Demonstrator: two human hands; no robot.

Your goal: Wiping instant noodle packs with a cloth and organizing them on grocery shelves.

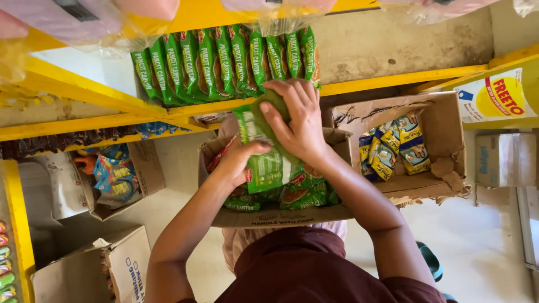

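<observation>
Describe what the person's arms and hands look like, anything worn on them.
Both forearms are bare from the upper arm down. The left hand and right hand are bare too: no gloves, and no rings, watch or bracelet show from this view. The only clothing in sight is a dark maroon top, with short sleeves ending near the upper arms. No markings show on it.

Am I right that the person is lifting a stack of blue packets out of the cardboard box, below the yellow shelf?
Not quite: the head view shows the packets are green, not blue. Both the left hand and right hand grip them over the cardboard box, below the yellow shelf.
</observation>
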